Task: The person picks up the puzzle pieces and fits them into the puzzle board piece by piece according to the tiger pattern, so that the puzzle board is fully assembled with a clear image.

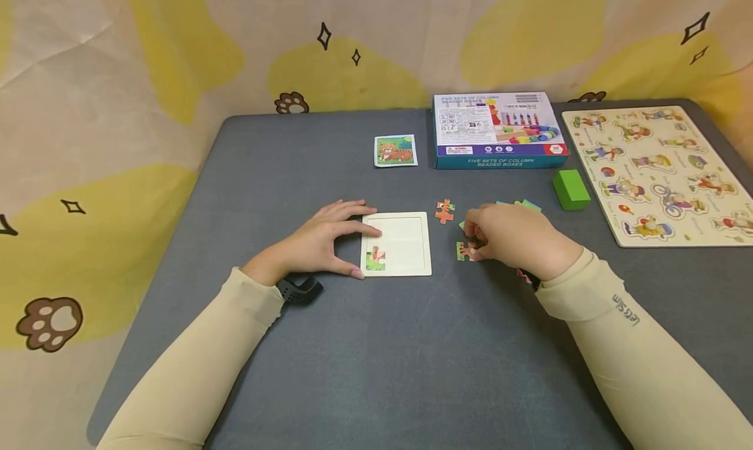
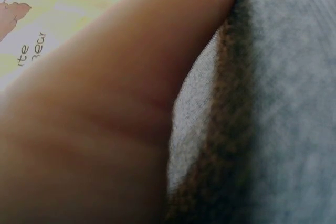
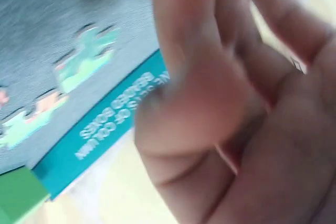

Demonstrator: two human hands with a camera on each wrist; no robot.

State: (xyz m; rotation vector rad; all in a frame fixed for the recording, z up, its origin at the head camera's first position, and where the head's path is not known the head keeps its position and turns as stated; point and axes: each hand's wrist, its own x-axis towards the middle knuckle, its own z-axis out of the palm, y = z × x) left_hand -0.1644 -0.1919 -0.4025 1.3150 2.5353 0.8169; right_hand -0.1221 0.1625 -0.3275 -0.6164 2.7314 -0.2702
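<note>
My left hand rests on the left side of a cream puzzle tray, fingertips across its upper-left corner and thumb at the lower-left. One green and orange puzzle piece lies in the tray's lower-left corner. To the right, my right hand is low over loose pieces, fingers curled, and pinches a puzzle piece with a brown pattern by its edge. In the right wrist view the thumb meets the fingers and hides that piece. An orange puzzle piece lies between tray and right hand.
A picture card lies behind the tray. A beaded-toy box, a green block and a large picture board stand at the back right. More puzzle pieces lie beyond the right hand, partly covered by it.
</note>
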